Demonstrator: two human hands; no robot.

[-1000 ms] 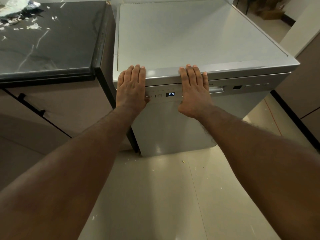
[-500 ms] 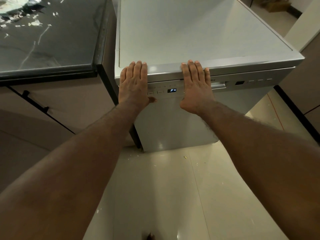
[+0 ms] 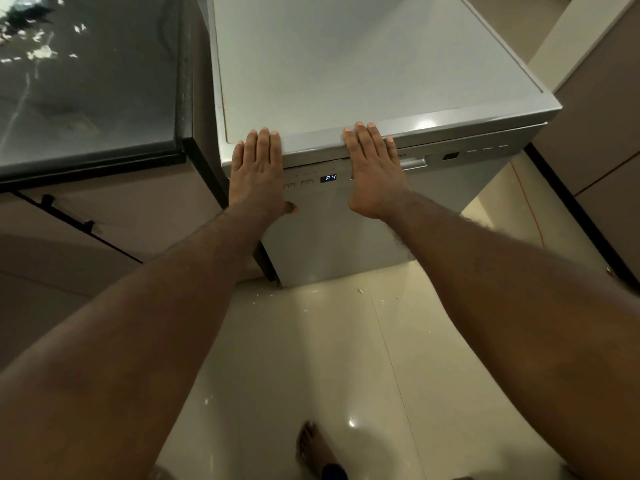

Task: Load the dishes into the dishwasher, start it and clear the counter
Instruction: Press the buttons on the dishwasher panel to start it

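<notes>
Pale tiled floor [image 3: 311, 358] carries the dishwasher [image 3: 363, 64], just beside the right edge of the dark desk [image 3: 86, 109], display [image 3: 328, 178] reading P4. Left grip [image 3: 258, 174] and right grip [image 3: 375, 171], fingers straight and together, press flat against its upper front edge.

Your left hand [image 3: 258, 171] hides the left end of the control panel [image 3: 322, 167]. Its button labels [image 3: 304, 174] are too small to read.

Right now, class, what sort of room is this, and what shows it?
Probably a home kitchen: a silver freestanding dishwasher with its display lit, a dark stone-look countertop beside it, and brown cabinet doors underneath.
</notes>
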